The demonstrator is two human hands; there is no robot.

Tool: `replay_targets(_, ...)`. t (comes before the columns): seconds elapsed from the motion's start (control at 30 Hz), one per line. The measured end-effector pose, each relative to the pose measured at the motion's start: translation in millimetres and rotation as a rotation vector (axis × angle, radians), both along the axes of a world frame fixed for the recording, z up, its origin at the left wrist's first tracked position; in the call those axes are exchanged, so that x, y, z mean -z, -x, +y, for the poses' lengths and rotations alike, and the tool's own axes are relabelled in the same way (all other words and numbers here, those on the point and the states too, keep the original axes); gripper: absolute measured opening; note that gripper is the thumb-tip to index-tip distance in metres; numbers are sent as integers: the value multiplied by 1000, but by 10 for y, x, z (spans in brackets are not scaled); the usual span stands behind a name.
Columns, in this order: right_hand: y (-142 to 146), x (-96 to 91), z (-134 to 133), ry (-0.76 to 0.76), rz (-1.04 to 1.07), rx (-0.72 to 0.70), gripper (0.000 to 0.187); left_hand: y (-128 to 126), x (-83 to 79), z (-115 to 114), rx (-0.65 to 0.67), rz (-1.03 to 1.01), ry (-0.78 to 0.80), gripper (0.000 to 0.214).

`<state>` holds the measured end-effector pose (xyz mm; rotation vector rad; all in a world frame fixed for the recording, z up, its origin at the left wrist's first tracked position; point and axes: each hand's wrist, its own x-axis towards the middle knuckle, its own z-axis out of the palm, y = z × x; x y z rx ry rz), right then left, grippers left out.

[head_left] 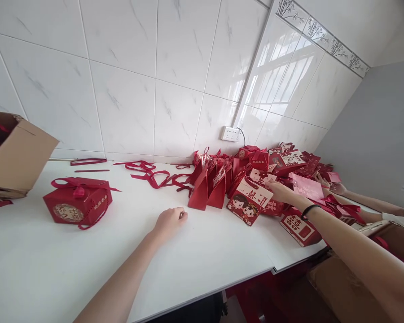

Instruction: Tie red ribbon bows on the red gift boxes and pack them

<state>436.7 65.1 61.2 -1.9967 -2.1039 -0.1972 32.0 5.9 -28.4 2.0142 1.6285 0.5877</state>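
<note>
My left hand (169, 224) rests on the white table (202, 251) with its fingers curled into a loose fist; I see nothing in it. My right hand (280, 192), with a dark band at the wrist, reaches to the right and is closed on the upper edge of a gift box (245, 209). This box is red and cream, printed with two cartoon figures and a red character, and is tilted. Several pointed red gift boxes (205, 190) stand just left of it. A finished-looking red hexagonal gift box (79, 200) with a bow and rope handle sits to the left.
Red ribbons (151, 175) lie along the tiled wall. An open cardboard carton (16, 157) stands at the far left. Red boxes (291, 159) are heaped at the right, where another person's hands (338, 188) work. A power strip (230, 134) is on the wall.
</note>
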Motion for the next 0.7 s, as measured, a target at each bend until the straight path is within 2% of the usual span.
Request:
replay_targets(0.13,-49,-281,-167,-127,5,42,13,1,6,5,5,-10,-8,25)
replay_targets(0.27,-24,-687,-437,-443,47,151,18,0,-13,6,3,-27,-37,25)
replay_targets(0.37,203,-928,-641,-686,145,173,19,-6,-43,-29,28,-91,-14,27)
replay_targets(0.4,327,-976,-705,-745,221,142,20,-11,-51,-50,48,-140,1,28)
replay_targets(0.47,638,-1003,-824,-802,495,-10,24,-27,-62,-96,90,-273,23,32)
replay_targets(0.53,1003,-931,-922,-676,690,-178,31,-45,-75,-130,124,-433,26,39)
replay_targets(0.57,1193,-858,-954,-545,765,-258,30,-50,-89,-139,131,-524,19,43)
replay_targets(0.63,1565,-645,-972,-277,888,-420,29,-36,-139,-136,135,-733,-19,49)
replay_targets(0.7,1904,-369,-918,-82,940,-537,29,18,-219,-114,107,-952,-74,52)
